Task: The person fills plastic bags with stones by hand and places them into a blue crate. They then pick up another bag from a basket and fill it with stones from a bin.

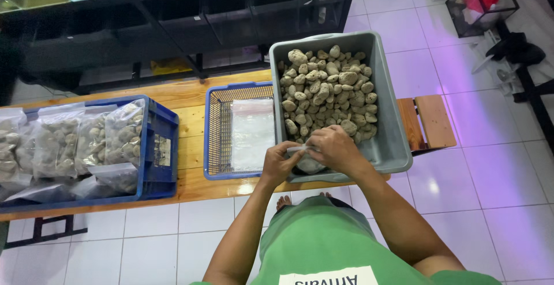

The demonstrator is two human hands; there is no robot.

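Note:
A grey plastic tub [391, 117] full of pale grey stones [329, 92] rests on the wooden bench. At the tub's near edge my left hand [281, 161] and my right hand [334, 146] both grip the top of a small clear plastic bag [309, 162] holding a few stones. The bag hangs between my hands, just inside the tub's near rim. Fingers cover most of the bag's mouth.
A blue mesh basket [219, 123] with flat empty clear bags [251, 135] sits left of the tub. Further left, a blue crate [161, 146] holds several filled bags of stones [81, 138]. The wooden bench [190, 97] stands on white floor tiles; dark shelving runs behind.

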